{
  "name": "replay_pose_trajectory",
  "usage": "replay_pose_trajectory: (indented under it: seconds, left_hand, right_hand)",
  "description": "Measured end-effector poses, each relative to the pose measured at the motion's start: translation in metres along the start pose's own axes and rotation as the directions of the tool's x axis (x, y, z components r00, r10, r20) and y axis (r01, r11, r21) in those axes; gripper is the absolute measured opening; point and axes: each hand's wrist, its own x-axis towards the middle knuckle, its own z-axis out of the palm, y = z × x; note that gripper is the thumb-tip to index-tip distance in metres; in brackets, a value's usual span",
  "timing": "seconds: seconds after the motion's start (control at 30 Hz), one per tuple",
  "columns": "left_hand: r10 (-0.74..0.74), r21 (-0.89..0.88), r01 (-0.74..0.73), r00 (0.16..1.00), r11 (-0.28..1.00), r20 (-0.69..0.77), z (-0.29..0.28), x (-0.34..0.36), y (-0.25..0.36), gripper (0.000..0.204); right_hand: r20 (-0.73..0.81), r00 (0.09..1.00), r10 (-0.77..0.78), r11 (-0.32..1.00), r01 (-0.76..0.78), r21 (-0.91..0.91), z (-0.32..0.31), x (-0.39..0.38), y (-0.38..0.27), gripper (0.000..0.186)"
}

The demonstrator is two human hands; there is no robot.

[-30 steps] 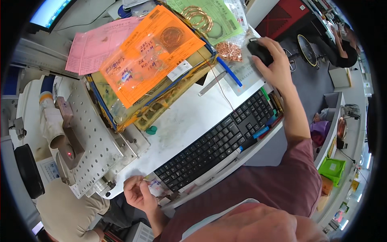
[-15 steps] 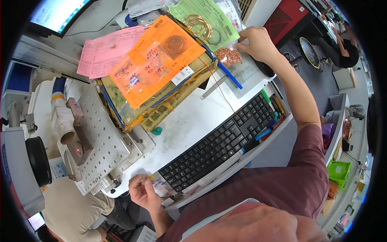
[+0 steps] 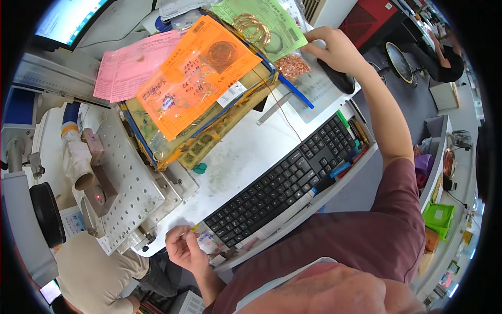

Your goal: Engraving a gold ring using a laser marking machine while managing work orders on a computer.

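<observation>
Fingers of the right hand point(image 3: 334, 49) pinch the green paper's point(image 3: 266, 23) edge, just above the black mouse point(image 3: 339, 78). The left hand point(image 3: 182, 248) pinches something small beside the keyboard point(image 3: 285, 183).

Black computer mouse point(image 3: 337, 78) on grey pad, far right — small clear packet point(image 3: 205, 244) at desk edge

Keyboard point(image 3: 285, 180) is seen black on a white desk point(image 3: 238, 154). Sheets are stacked orange point(image 3: 196, 73), pink point(image 3: 125, 70), green point(image 3: 261, 23). Copper-coloured rings point(image 3: 253, 29) are shown on the green. Mouse point(image 3: 337, 76) is black, pen point(image 3: 295, 90) blue, plate point(image 3: 128, 180) white with a dot-hole grid, sleeve point(image 3: 366, 230) maroon.
</observation>
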Motion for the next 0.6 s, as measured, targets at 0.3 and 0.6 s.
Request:
replay_pose_trajectory:
  seconds: [0.3,0.6]
  left_hand:
    - [0.015,-0.008,-0.015,1.000,1.000,-0.001,0.007,0.003,0.001,0.022]
    - [-0.021,0.011,0.021,1.000,1.000,0.013,-0.003,0.000,0.002,0.018]
  right_hand:
    - [-0.243,0.965,0.099,0.992,-0.076,0.099,-0.018,-0.074,-0.013,0.054]
    - [-0.357,0.919,0.165,0.980,-0.112,0.166,0.015,-0.100,-0.024,0.050]
